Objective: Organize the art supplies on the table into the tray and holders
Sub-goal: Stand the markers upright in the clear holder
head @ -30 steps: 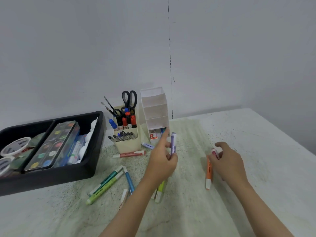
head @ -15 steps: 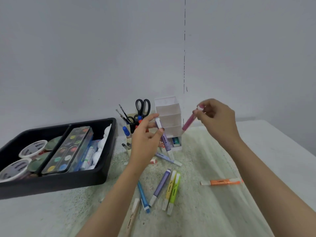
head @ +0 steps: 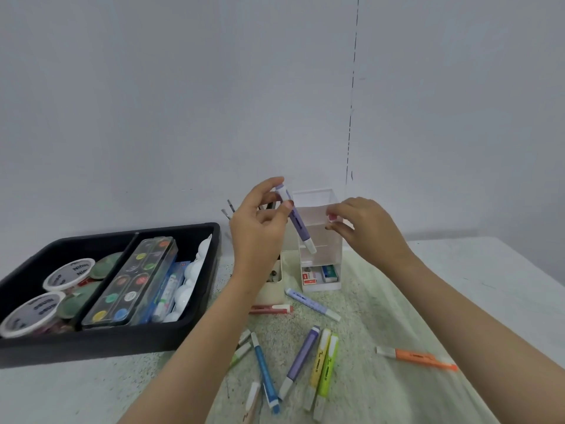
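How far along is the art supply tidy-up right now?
Done: paint tubs and watercolor set sit in the black tray. In hand: left hand holds a purple marker at the white holder; right hand pinches a pink item there. Left: several markers loose on the table.

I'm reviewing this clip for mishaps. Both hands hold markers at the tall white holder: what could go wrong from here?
1. The left hand with the purple marker and the right hand with the pink marker crowd the narrow white holder together. A bump could tip it onto the beige pen holder beside it.
2. The purple marker is tilted and pinched only near its upper end, so it may catch a shelf edge and slip.
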`<state>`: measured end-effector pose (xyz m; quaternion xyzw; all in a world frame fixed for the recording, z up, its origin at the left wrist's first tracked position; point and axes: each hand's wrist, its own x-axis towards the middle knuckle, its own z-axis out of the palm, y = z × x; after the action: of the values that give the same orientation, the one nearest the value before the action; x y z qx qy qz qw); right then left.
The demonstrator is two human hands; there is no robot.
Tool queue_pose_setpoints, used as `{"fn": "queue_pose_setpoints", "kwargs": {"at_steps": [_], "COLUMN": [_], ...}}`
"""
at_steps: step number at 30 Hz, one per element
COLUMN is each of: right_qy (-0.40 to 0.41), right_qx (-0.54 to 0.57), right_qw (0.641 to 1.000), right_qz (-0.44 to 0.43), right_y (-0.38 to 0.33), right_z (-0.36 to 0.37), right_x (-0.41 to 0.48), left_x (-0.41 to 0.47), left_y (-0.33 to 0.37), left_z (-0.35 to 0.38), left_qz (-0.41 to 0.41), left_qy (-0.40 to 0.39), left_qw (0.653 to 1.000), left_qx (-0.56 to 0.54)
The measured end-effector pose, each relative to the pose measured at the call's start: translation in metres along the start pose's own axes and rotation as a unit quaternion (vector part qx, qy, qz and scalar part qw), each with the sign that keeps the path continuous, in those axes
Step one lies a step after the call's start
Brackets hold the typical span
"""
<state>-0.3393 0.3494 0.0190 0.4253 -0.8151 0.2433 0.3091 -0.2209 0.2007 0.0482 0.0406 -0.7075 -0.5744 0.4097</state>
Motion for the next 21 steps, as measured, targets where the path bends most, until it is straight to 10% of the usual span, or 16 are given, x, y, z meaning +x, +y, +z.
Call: {"fn": "queue_pose_setpoints", "kwargs": {"at_steps": [21], "right_qy": [-0.001], "right_qx": [0.146], "right_qw": [0.973], "right_qz": [0.181], "right_y": [0.007], "right_z": [0.01], "right_x": [-0.001], "left_x": [0.018], "left_y": [-0.007], "left_z": [0.029], "left_qz": [0.077], "left_qy": [-0.059], "left_qw": [0.995], "left_qx": [0.026]}}
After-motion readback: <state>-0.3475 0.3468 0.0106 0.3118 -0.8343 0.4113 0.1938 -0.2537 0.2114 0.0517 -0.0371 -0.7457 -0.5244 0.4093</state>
